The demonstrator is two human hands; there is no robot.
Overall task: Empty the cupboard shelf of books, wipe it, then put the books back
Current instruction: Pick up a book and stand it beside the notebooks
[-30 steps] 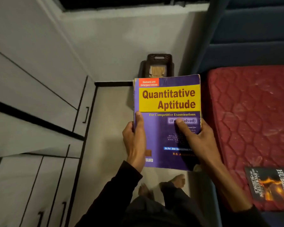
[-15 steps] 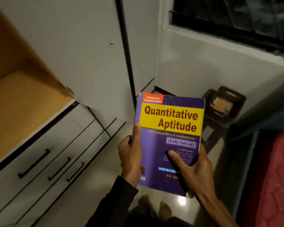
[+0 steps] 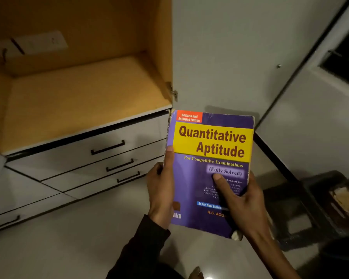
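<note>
Obs.: a person stands at an open cupboard and holds one book with both hands.

Book [image 3: 211,158]: purple paperback, yellow title band reading "Quantitative Aptitude", red corner tab at its 11 o'clock. It is held cover up, in the air, slightly tilted; its lower corner at 5 o'clock is worn and frayed (pale paper showing).

Left hand [image 3: 160,195]: gripping the spine edge at the book's 8 o'clock, thumb lying up along the cover. Dark sleeve [image 3: 137,250] on that arm.

Right hand [image 3: 244,206]: clamped on the book's right edge at 4 o'clock, thumb pressed across the cover just under "(Fully Solved)". Forearm bare.

Cupboard shelf [image 3: 83,101]: orange-brown board, at 10 o'clock from the book, its front corner just beside the book's top left corner in view. Open cupboard door [image 3: 230,57] stands at the book's 12 o'clock.

Below the shelf: white drawers [image 3: 85,156] with black bar handles.

At 3 to 4 o'clock of the book: dark plastic stool [image 3: 314,208] on the floor [image 3: 79,242].
</note>
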